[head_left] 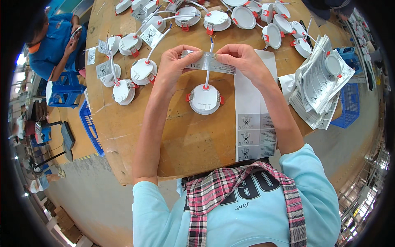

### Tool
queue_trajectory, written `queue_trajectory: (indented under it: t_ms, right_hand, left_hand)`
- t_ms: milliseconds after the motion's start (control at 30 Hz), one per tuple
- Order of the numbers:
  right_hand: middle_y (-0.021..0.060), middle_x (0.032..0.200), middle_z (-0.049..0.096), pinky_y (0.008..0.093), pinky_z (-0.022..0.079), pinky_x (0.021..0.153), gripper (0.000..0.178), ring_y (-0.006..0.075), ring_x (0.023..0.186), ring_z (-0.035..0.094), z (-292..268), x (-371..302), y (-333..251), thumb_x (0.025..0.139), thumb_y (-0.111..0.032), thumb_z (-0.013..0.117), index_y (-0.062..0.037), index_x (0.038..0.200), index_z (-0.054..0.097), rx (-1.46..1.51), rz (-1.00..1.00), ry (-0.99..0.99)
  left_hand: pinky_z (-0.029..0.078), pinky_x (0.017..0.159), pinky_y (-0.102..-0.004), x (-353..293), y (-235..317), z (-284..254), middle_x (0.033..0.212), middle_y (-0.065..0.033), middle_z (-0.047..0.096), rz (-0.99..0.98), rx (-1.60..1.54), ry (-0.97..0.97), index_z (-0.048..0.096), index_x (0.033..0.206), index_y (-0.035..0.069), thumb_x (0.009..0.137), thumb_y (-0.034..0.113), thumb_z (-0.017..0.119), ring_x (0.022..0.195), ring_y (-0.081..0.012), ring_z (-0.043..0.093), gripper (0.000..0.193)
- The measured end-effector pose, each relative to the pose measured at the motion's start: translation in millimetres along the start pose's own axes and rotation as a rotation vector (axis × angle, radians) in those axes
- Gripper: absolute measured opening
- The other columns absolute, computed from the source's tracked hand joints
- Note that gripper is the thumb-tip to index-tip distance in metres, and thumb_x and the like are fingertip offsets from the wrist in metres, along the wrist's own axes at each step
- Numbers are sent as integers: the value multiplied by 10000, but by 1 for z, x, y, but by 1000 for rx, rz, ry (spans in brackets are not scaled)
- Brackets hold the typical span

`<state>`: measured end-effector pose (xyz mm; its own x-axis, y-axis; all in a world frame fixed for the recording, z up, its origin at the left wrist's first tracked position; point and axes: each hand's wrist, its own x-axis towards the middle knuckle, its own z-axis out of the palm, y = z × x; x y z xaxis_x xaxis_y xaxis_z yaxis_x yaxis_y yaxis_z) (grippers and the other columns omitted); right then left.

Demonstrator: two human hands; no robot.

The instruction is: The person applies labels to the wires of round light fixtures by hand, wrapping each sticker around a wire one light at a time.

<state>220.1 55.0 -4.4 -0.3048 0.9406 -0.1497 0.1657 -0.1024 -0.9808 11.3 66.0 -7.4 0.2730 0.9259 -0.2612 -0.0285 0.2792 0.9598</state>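
A silver printed label (210, 65) is stretched crosswise over the white cable (207, 78) of a round white downlight (205, 101). My left hand (174, 65) pinches its left part between thumb and fingers, and my right hand (243, 60) pinches the right part near the cable. The downlight lies back side up on the table, with a red clip on either side. Bare wire ends (212, 39) stick up beyond the label. Beside my right forearm lies a white backing sheet (255, 96) with several silver labels on its near end.
More downlights (143, 71), some with labels on their cables, cover the far and left parts of the wooden table (185, 144). A stack of label sheets (314, 90) sits at the right edge, above a blue crate (349, 106). Another person (55, 45) is at the left.
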Motion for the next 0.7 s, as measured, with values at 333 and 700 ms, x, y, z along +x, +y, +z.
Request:
queue_trajectory:
  t_ms: [333,700]
  right_hand:
    - [-11,785,602,206,407,658,209,52,724,518,4,-2,-2,852,-210,641,-21,940,651,24,15,19]
    - [-30,755,561,206,403,641,249,42,692,503,4,-3,-3,843,-179,655,-52,1054,620,60,-25,-26]
  left_hand:
    - [523,739,-264,0,-1,-3,842,-47,656,-8,-95,-36,624,926,27,850,153,649,763,-95,630,149]
    - [515,728,-270,-2,0,-3,855,-45,648,-10,-147,-77,612,947,21,852,146,647,770,-97,617,161]
